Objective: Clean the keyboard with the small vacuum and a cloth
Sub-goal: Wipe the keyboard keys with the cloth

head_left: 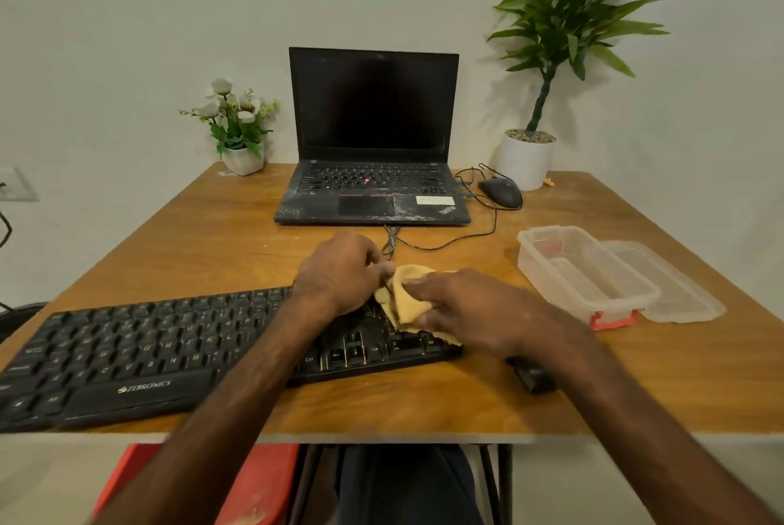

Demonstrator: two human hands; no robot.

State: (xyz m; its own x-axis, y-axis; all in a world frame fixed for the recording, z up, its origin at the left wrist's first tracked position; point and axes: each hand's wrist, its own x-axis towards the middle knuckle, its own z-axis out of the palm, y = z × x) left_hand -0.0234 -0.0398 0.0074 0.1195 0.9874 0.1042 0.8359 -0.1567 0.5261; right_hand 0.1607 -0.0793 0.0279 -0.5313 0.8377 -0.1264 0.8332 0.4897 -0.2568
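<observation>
**Cloth on the keyboard's right end, both hands on it**

I see the long black plastic keyboard point(169, 355) lying aslant along the near edge of the wooden tabletop point(212, 236). Left hand point(339, 270): fingers curled, thumb and forefinger pinching the upper fold of the crumpled yellow cloth point(407, 299). The cloth rests on the keyboard's right-end keys. Right hand point(466, 308): fingers pressed together over the cloth, thumb gripping its lower edge. Small black block point(532, 376) just right of the keyboard, half hidden by the forearm; can't identify. Clear plastic box point(581, 270) further right, apart.
</observation>
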